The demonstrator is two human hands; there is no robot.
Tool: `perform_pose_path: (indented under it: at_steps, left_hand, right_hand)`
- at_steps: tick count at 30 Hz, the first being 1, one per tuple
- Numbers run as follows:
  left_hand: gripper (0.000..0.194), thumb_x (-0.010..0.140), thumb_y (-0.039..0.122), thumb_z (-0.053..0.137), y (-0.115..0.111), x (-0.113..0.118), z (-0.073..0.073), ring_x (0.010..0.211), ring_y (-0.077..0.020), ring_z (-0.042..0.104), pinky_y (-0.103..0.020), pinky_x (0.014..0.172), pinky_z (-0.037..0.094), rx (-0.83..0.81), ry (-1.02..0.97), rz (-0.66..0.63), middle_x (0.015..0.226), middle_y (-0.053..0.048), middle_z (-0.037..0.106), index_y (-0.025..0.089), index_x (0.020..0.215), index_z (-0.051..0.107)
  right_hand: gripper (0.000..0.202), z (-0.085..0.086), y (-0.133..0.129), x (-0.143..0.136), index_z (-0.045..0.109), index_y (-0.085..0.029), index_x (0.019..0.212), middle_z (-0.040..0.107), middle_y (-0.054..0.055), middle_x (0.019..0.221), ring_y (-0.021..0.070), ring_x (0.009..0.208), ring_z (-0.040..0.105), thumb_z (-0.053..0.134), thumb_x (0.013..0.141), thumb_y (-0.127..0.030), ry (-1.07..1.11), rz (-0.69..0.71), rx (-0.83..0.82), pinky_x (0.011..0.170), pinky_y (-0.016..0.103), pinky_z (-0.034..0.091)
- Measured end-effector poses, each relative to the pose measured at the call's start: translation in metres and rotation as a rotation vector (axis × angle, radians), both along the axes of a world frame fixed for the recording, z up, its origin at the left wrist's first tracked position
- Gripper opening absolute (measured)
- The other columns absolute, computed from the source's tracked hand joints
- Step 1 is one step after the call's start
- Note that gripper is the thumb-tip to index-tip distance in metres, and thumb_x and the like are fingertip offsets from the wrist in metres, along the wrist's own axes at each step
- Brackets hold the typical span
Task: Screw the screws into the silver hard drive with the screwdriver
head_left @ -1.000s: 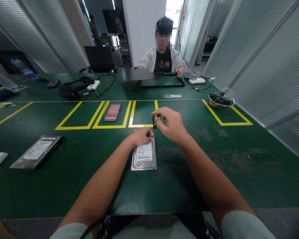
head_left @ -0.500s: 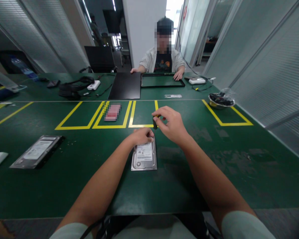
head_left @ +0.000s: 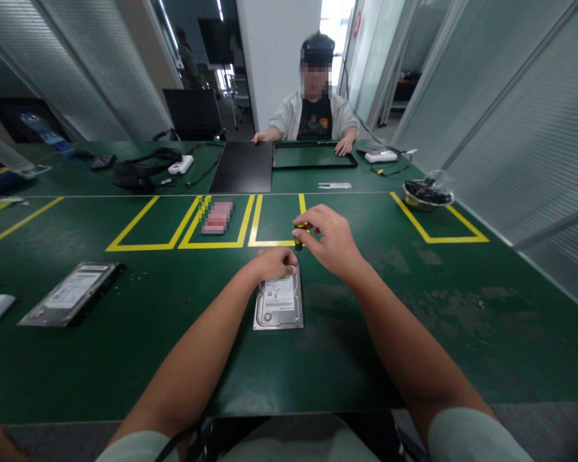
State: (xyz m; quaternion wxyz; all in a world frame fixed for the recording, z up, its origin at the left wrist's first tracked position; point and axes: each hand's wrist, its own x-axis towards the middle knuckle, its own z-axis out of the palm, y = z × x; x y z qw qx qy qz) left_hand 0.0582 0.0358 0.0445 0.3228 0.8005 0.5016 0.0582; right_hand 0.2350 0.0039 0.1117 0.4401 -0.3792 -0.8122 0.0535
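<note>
A silver hard drive [head_left: 279, 305] with a white label lies flat on the green table before me. Over its far end rests my left hand [head_left: 275, 262], its fingers curled and the thumb close to the forefinger at the far right corner. What those fingertips pinch is hidden. Just above that corner my right hand [head_left: 328, 236] grips the dark and yellow handle of a screwdriver [head_left: 297, 242] between thumb and fingers. The screwdriver stands nearly upright, pointing down at the drive; its tip is too small to make out.
Another hard drive [head_left: 72, 294] lies at the left. Yellow tape outlines mark the table, one holding a blurred pink object [head_left: 218, 217]. A metal bowl [head_left: 428, 196] of dark parts stands at the right. Opposite, a person [head_left: 315, 115] touches a black panel [head_left: 243, 167] and a black frame [head_left: 315, 167].
The screwdriver handle has turned slightly in my right hand, showing more yellow. My left hand and the hard drive have stayed in place.
</note>
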Motion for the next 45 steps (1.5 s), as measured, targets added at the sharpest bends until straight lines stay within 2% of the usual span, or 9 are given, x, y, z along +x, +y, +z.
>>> perform_pose_path:
  at_steps: [3, 9, 16, 23, 29, 35, 41, 45]
  left_hand:
    - [0.018, 0.075, 0.027, 0.066, 0.0001, -0.0002, -0.0001, 0.078, -0.0177, 0.060, -0.028, 0.070, 0.040, -0.004, 0.004, 0.000, 0.088, -0.002, 0.068, 0.019, 0.091, 0.066]
    - [0.019, 0.076, 0.028, 0.066, 0.0004, -0.0003, -0.0014, 0.079, -0.0180, 0.060, -0.029, 0.072, 0.040, -0.010, 0.009, 0.007, 0.088, -0.002, 0.067, 0.019, 0.093, 0.066]
    - [0.020, 0.076, 0.028, 0.066, -0.0007, -0.0001, 0.0005, 0.079, -0.0177, 0.060, -0.029, 0.073, 0.040, -0.009, 0.015, 0.005, 0.087, -0.001, 0.067, 0.019, 0.094, 0.067]
    - [0.020, 0.076, 0.029, 0.067, 0.0009, -0.0005, -0.0032, 0.078, -0.0171, 0.060, -0.027, 0.070, 0.041, -0.010, 0.010, 0.007, 0.087, -0.001, 0.067, 0.019, 0.094, 0.067]
    - [0.019, 0.075, 0.028, 0.066, 0.0000, -0.0002, 0.0003, 0.079, -0.0177, 0.060, -0.029, 0.072, 0.040, -0.006, 0.013, 0.001, 0.086, -0.001, 0.067, 0.019, 0.092, 0.067]
    - [0.021, 0.076, 0.028, 0.066, -0.0004, 0.0001, 0.0006, 0.079, -0.0177, 0.061, -0.029, 0.074, 0.041, -0.009, 0.021, 0.008, 0.087, -0.001, 0.068, 0.019, 0.095, 0.067]
    - [0.021, 0.076, 0.028, 0.066, -0.0021, 0.0008, 0.0041, 0.081, -0.0182, 0.061, -0.029, 0.074, 0.040, -0.010, 0.034, 0.014, 0.089, -0.001, 0.068, 0.020, 0.095, 0.067]
    - [0.021, 0.077, 0.028, 0.066, -0.0016, 0.0007, 0.0027, 0.081, -0.0177, 0.061, -0.028, 0.072, 0.041, -0.011, 0.033, 0.013, 0.089, -0.001, 0.068, 0.019, 0.096, 0.067]
  right_hand:
    - [0.006, 0.0008, -0.0011, -0.0004, 0.067, -0.020, 0.090, 0.066, 0.005, 0.088, 0.0182, 0.083, 0.061, 0.064, 0.086, -0.022, 0.006, -0.035, 0.010, 0.075, 0.033, 0.051]
    - [0.019, 0.0004, -0.0004, 0.0010, 0.067, -0.018, 0.096, 0.071, 0.007, 0.102, 0.0198, 0.096, 0.065, 0.053, 0.085, -0.010, 0.030, 0.027, 0.031, 0.082, 0.033, 0.051]
    - [0.004, 0.0011, -0.0002, 0.0017, 0.067, -0.019, 0.089, 0.065, 0.004, 0.087, 0.0172, 0.082, 0.061, 0.064, 0.086, -0.021, 0.002, -0.022, 0.008, 0.073, 0.031, 0.050]
    - [0.018, -0.0002, 0.0007, 0.0016, 0.067, -0.018, 0.095, 0.072, 0.007, 0.101, 0.0193, 0.095, 0.065, 0.054, 0.086, -0.011, 0.032, 0.018, 0.032, 0.080, 0.032, 0.052]
    - [0.005, -0.0001, 0.0009, 0.0014, 0.067, -0.020, 0.089, 0.066, 0.004, 0.087, 0.0177, 0.083, 0.062, 0.064, 0.086, -0.020, 0.006, -0.020, 0.009, 0.074, 0.032, 0.051]
    - [0.016, -0.0007, 0.0009, 0.0018, 0.067, -0.019, 0.095, 0.071, 0.007, 0.101, 0.0197, 0.096, 0.065, 0.055, 0.086, -0.012, 0.032, 0.019, 0.043, 0.080, 0.033, 0.052]
    - [0.007, 0.0002, 0.0002, 0.0014, 0.069, -0.019, 0.091, 0.066, 0.004, 0.087, 0.0172, 0.081, 0.062, 0.065, 0.085, -0.020, 0.013, -0.016, 0.008, 0.074, 0.032, 0.051]
    - [0.011, 0.0002, 0.0002, 0.0016, 0.070, -0.019, 0.092, 0.068, 0.006, 0.094, 0.0191, 0.089, 0.064, 0.060, 0.086, -0.017, 0.032, -0.010, 0.026, 0.077, 0.033, 0.052]
